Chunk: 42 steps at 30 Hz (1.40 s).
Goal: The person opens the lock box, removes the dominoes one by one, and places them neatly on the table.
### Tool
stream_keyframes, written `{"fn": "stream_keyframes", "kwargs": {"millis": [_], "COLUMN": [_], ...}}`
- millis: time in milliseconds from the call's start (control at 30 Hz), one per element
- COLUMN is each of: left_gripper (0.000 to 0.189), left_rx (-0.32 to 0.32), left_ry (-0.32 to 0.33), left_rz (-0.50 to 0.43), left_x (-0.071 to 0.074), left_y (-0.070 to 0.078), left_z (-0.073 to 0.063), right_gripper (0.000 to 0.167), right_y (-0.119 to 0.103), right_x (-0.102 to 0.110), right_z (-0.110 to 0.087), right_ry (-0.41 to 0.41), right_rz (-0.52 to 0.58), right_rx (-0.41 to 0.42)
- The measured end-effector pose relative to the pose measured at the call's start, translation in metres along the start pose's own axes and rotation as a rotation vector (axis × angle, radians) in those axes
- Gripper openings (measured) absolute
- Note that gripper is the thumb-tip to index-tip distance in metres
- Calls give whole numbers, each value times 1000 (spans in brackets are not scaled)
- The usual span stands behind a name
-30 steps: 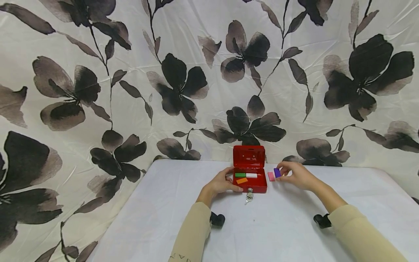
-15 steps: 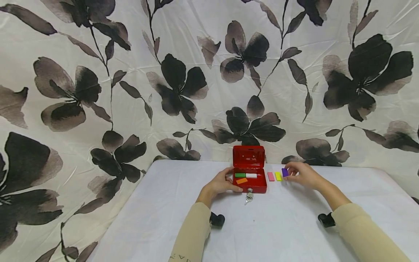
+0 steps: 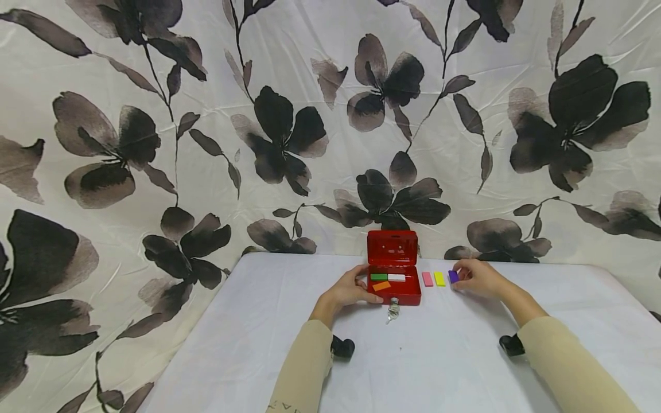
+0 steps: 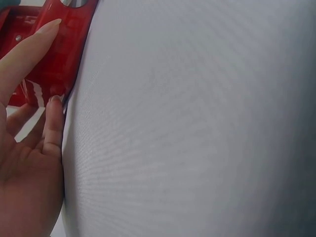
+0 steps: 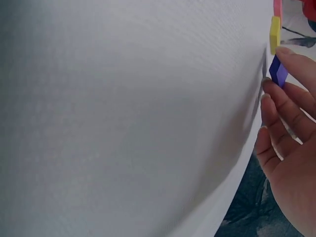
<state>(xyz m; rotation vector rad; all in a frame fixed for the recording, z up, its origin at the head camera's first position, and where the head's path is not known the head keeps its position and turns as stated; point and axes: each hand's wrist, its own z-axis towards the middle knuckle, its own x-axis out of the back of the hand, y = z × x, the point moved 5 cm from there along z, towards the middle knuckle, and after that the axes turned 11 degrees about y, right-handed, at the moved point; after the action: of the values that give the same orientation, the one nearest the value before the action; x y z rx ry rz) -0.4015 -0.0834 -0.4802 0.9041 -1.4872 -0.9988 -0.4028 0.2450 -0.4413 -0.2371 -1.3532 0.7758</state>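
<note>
A red cash box (image 3: 410, 297) stands with its lid up near the table's back edge. My left hand (image 3: 348, 288) grips its left front corner, the thumb (image 4: 37, 47) along the front and the other fingers by the side. Inside lie a green block (image 3: 378, 277), a white block (image 3: 396, 277) and an orange block (image 3: 381, 285), the orange one at a slant. My right hand (image 3: 479, 279) pinches a flat purple block (image 3: 453, 276) between thumb and fingers, close over the table. Left of it, a yellow block (image 3: 439, 279) and a pink block (image 3: 427, 279) lie in a row.
Keys (image 3: 393, 310) hang from the lock at the box's front. A white cloth covers the table (image 3: 413, 367). Right behind it hangs a flowered curtain (image 3: 310, 189). Black wrist mounts (image 3: 511, 345) stick out by both sleeves.
My right hand has moved right with the purple block, then lowered it slightly. The yellow block, hidden before, now shows beside the pink one. My left hand has stayed on the cash box.
</note>
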Motion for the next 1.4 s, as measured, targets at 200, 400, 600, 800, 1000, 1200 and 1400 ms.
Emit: {"fn": "stream_keyframes", "kwargs": {"millis": [200, 400, 600, 800, 1000, 1200, 1400], "left_gripper": [91, 90, 90, 91, 91, 91, 91], "left_rx": [1, -3, -4, -5, -10, -4, -1], "left_ry": [1, 1, 3, 2, 0, -4, -3], "left_rz": [0, -2, -3, 2, 2, -5, -11], "left_x": [0, -1, -1, -1, -1, -1, -1], "left_y": [2, 3, 3, 2, 0, 0, 1], "left_z": [-4, -4, -3, -2, 0, 1, 0], "right_gripper": [39, 39, 39, 38, 37, 36, 36], "right_y": [2, 0, -2, -2, -3, -5, -4], "right_x": [-2, -3, -4, -6, -8, -7, -6], "right_z": [1, 2, 2, 4, 5, 6, 6], "right_ry": [-6, -12, -18, -26, -39, -50, -60], "right_rz": [-8, -15, -1, -2, 2, 0, 7], "right_rx": [-17, -17, -16, -19, -19, -22, -44]}}
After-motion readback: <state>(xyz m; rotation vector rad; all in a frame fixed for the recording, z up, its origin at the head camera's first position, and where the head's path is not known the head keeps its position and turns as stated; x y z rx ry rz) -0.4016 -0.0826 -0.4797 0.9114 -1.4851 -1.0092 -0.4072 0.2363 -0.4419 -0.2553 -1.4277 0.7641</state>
